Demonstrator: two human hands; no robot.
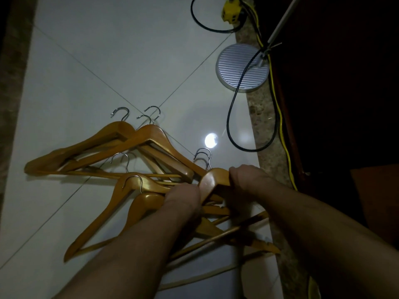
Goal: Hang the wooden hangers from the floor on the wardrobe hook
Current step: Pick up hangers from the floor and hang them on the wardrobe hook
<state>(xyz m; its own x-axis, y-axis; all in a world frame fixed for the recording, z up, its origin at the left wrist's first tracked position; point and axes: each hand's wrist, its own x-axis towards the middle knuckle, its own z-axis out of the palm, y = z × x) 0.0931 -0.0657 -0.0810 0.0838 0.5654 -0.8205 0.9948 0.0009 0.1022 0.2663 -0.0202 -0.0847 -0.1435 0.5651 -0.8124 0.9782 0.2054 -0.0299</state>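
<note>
Several wooden hangers with metal hooks lie overlapping on the pale tiled floor (86,72). A stack of them (112,147) spreads to the left, and two more (108,212) lie nearer me. Both my hands meet at one hanger (212,180) near the floor's right edge, its two steel hooks showing just above it. My left hand (183,199) grips its left shoulder, fingers curled under. My right hand (246,180) closes over its top on the right side. Further hanger bars run beneath my forearms. The wardrobe hook is not in view.
A round ribbed metal lamp base (241,67) stands at the upper right with a white pole (282,20) rising from it. A black cable (232,117) loops across the floor. A yellow power strip (232,10) and yellow wire (280,126) follow the stone border beside dark wooden furniture (334,93).
</note>
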